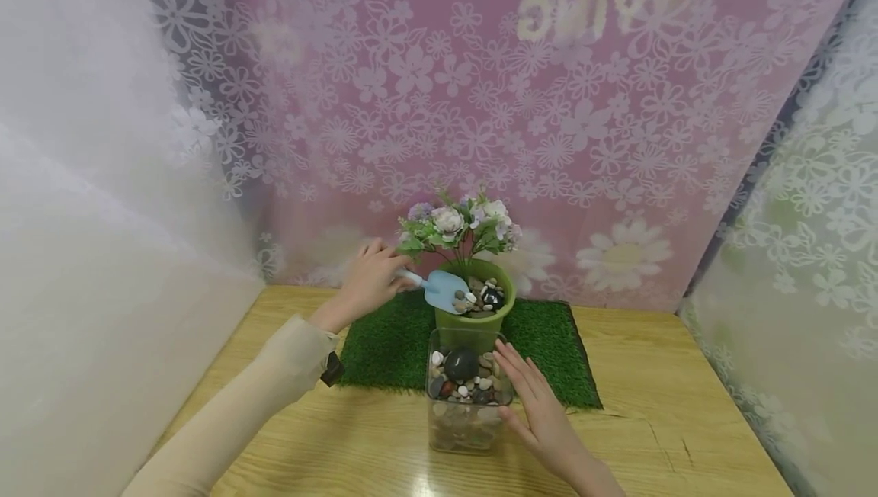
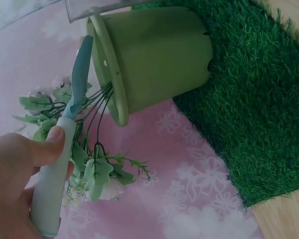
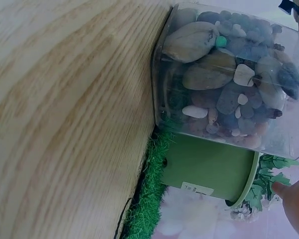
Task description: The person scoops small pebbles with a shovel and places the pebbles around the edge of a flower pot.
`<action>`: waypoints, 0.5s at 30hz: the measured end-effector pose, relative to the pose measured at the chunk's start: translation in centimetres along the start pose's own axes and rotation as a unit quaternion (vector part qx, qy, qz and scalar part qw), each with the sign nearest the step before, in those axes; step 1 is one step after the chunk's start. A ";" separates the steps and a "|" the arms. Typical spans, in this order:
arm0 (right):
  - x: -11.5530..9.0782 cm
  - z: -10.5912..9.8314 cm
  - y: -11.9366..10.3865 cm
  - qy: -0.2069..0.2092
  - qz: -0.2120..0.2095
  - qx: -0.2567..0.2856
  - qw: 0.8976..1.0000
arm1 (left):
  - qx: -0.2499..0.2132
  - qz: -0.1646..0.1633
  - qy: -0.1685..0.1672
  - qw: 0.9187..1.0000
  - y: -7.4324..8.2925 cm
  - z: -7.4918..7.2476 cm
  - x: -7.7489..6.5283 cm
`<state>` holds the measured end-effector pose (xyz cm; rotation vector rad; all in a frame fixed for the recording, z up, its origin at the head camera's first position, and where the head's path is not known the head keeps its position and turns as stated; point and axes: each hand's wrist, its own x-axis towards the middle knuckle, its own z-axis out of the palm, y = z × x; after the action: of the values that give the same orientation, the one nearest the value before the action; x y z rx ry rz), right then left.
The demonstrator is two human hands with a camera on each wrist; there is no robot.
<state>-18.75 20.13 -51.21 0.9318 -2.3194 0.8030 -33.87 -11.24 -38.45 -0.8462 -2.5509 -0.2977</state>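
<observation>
My left hand (image 1: 373,277) grips the white handle of a small blue trowel (image 1: 444,291); in the left wrist view the thumb lies along that handle (image 2: 51,184). The trowel's blade reaches over the rim of a green flowerpot (image 1: 511,295), with a few pebbles (image 1: 463,300) at its tip. Pebbles and a dark stone lie inside the pot, around the stems of white and purple flowers (image 1: 466,222). In front stands a clear plastic container (image 1: 463,436) full of mixed stones. My right hand (image 1: 542,413) rests against its right side with fingers extended.
Beneath the pot lies a green artificial grass mat (image 1: 555,352) on a wooden table (image 1: 658,405). A pink floral curtain (image 1: 446,101) hangs right behind the flowers. Pale sheeting (image 1: 103,215) closes off the left side, and a flowered sheet (image 1: 809,291) the right.
</observation>
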 end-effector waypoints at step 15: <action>-0.1 0.1 -0.1 0.005 0.000 0.004 1.000 | 0.152 0.036 0.011 0.988 0.9 -0.2 1.7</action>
<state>-18.62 20.01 -51.28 0.9282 -2.3093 0.8158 -34.53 -9.72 -37.42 -0.8090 -2.4530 0.1023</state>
